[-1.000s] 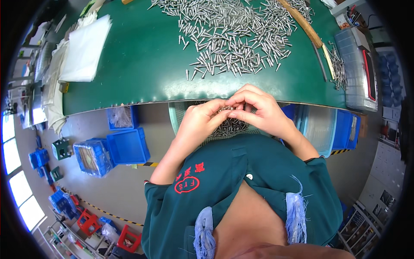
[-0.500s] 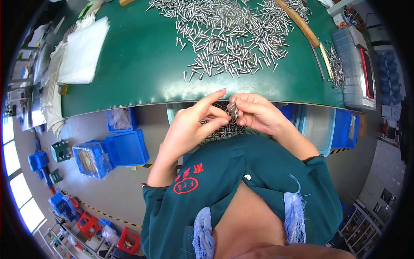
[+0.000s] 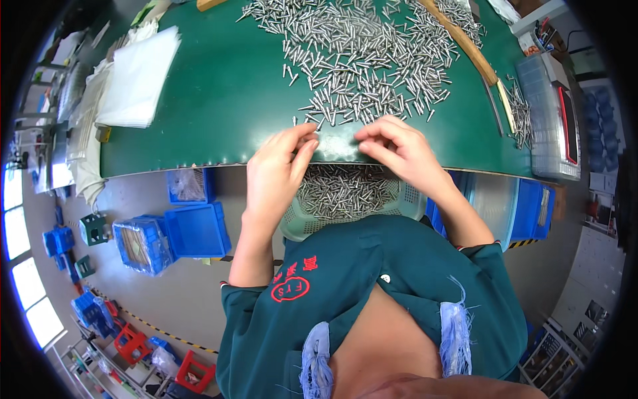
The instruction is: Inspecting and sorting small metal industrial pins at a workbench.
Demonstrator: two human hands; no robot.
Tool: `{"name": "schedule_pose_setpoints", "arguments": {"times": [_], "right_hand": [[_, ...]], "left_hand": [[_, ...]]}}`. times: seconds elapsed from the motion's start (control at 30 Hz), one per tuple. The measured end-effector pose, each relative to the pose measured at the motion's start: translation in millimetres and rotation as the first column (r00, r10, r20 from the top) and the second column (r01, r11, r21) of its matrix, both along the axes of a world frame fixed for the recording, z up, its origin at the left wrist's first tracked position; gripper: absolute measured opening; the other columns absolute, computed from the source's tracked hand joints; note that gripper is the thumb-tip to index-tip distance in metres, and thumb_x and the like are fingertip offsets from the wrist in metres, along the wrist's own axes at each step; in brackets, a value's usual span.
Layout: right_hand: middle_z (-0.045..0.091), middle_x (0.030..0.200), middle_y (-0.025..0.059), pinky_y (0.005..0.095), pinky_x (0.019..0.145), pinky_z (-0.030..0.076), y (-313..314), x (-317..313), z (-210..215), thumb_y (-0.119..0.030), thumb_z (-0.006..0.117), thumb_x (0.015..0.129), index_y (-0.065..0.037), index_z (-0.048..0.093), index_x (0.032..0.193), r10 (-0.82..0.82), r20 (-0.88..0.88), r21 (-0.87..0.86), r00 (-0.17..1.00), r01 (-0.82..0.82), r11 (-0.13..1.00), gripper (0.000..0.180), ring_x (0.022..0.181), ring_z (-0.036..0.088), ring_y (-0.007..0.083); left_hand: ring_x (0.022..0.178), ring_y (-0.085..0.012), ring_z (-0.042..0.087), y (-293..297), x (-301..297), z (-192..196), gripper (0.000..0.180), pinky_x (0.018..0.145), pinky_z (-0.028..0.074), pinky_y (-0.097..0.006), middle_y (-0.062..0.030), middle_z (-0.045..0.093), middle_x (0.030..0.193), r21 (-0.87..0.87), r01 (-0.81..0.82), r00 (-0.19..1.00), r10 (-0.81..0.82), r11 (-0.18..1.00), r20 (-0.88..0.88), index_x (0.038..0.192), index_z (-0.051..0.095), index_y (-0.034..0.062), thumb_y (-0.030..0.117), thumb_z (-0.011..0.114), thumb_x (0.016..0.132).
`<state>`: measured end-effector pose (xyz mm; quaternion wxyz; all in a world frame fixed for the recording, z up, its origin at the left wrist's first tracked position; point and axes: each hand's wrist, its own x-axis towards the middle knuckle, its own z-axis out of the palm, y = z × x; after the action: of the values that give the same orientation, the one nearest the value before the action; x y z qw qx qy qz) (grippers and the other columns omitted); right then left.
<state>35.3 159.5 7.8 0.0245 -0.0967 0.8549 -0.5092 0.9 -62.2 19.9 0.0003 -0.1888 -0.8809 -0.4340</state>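
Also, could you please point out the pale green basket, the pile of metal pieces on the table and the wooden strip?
Pale green basket [image 3: 411, 201], head view: perforated wall, right side.
Pile of metal pieces [image 3: 362, 58], head view: middle of the pile.
Wooden strip [image 3: 466, 42], head view: about mid-length.

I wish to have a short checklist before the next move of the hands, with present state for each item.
1. Left hand holding nothing: cannot tell, palm hidden.
2. Right hand holding nothing: cannot tell, palm hidden.
3. Pile in view: ok, spread beyond both hands.
4. Basket contents visible: ok, metal parts inside.
5. Stick clear of the pile: not ok, metal parts on both sides.
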Motion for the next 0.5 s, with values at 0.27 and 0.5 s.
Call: {"name": "schedule_pose_setpoints", "arguments": {"times": [0.27, 0.5], "right_hand": [[0.058, 0.084, 0.0028, 0.0307, 0.062, 0.05, -16.6, -16.5, -6.5, -0.012, 0.07, 0.076, -0.011, 0.064, 0.095, 0.038, -0.457, 0.459, 0.889, 0.199, 0.866, 0.019, 0.074, 0.061, 0.0199], [0.058, 0.082, 0.0019, 0.0303, 0.062, 0.05, -14.9, -18.2, -8.3, -0.011, 0.071, 0.074, -0.011, 0.062, 0.088, -0.02, -0.471, 0.409, 0.882, 0.239, 0.881, 0.016, 0.075, 0.06, 0.0192]], "left_hand": [[0.082, -0.0222, 0.053, 28.2, -7.9, -21.7, 0.019, 0.071, 0.046, -0.035, -0.001, 0.058, 0.092, -0.278, -0.019, 0.937, -0.08, 0.96, -0.339, 0.095, 0.067, 0.0115, 0.009, 0.067, 0.076], [0.083, -0.0217, 0.053, 19.4, 5.0, -26.4, 0.02, 0.073, 0.045, -0.036, -0.0009, 0.058, 0.095, -0.233, 0.073, 0.931, -0.15, 0.97, -0.332, 0.098, 0.066, 0.011, 0.01, 0.066, 0.077]]}}
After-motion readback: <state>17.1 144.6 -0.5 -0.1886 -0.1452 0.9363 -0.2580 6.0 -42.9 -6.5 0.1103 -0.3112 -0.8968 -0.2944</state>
